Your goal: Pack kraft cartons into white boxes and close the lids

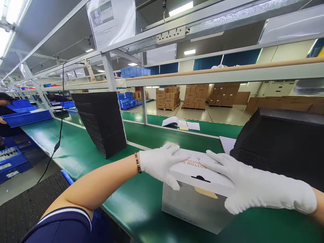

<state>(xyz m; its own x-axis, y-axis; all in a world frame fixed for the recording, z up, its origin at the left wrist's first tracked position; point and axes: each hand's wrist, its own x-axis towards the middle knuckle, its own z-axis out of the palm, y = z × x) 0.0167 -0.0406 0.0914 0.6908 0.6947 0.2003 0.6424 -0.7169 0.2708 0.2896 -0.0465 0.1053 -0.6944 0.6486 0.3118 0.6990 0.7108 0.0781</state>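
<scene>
White card forms the box [194,209] at five o'clock in your view, standing on the green tabletop [139,199]. Your gloved left hand [160,165] at six o'clock and right hand [238,175] at four lie spread across its lid [193,158], pinching nothing. Expect stiff but dentable walls, perhaps slippery against cloth; you can't tell its weight. Grip low on opposite sides, rather than by the lid. Beyond, black stacks [101,125] stand near nine and three o'clock.
</scene>
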